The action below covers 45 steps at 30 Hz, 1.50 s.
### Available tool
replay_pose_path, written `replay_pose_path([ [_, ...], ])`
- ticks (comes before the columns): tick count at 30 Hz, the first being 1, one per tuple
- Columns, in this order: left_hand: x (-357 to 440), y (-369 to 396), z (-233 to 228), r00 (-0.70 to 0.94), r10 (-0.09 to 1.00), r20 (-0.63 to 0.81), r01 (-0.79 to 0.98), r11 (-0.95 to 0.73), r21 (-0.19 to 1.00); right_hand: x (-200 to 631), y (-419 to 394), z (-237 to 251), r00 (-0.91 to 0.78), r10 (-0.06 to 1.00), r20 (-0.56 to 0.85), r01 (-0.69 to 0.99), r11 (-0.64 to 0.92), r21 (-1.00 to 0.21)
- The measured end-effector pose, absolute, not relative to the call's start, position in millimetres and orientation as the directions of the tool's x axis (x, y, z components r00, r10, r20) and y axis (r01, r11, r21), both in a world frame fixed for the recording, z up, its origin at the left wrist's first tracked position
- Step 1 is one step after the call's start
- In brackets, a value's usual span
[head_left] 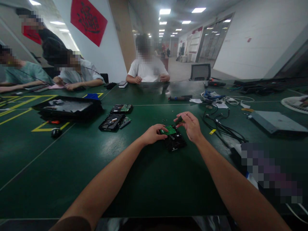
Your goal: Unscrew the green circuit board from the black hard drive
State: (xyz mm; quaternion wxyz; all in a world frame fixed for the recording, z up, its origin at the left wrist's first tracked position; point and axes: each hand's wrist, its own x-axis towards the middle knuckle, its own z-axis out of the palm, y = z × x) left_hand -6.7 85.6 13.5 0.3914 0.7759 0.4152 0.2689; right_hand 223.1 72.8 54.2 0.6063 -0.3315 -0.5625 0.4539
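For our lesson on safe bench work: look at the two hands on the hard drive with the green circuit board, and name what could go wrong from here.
1. The left hand pinches the green circuit board on the hard drive; bare fingers might bend or soil it.
2. Tiny specks, perhaps screws, lie loose on the green table beyond the drive; a sleeve could scatter them.
3. The right hand holds a small dark tool over the board; a slip may scratch it.

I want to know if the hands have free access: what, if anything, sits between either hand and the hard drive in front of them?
Nothing visible does. The left hand rests on the hard drive at its green circuit board; the right hand hovers just above it, gripping a small dark tool.
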Motion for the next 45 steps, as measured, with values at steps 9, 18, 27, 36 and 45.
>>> replay_pose_path([
  [9,-7.4,86.8,9.7,0.514,0.851,0.111,0.421,-0.363,0.832,223.9,72.7,56.0,-0.077,0.915,0.397,-0.216,0.373,-0.902],
  [18,-8.2,86.8,9.9,0.519,0.847,0.117,0.416,-0.369,0.831,223.8,75.4,51.8,-0.046,0.923,0.382,-0.229,0.362,-0.903],
  [27,-7.4,86.3,10.1,0.519,0.847,0.113,0.421,-0.368,0.829,223.9,74.1,54.0,-0.061,0.915,0.398,-0.206,0.379,-0.902],
  [36,-7.9,86.9,11.4,0.522,0.847,0.097,0.442,-0.366,0.819,226.0,76.5,51.4,-0.079,0.922,0.379,-0.301,0.34,-0.891],
  [45,-8.0,87.2,9.4,0.517,0.85,0.107,0.43,-0.365,0.825,225.1,76.3,52.3,-0.048,0.918,0.394,-0.241,0.372,-0.896],
])
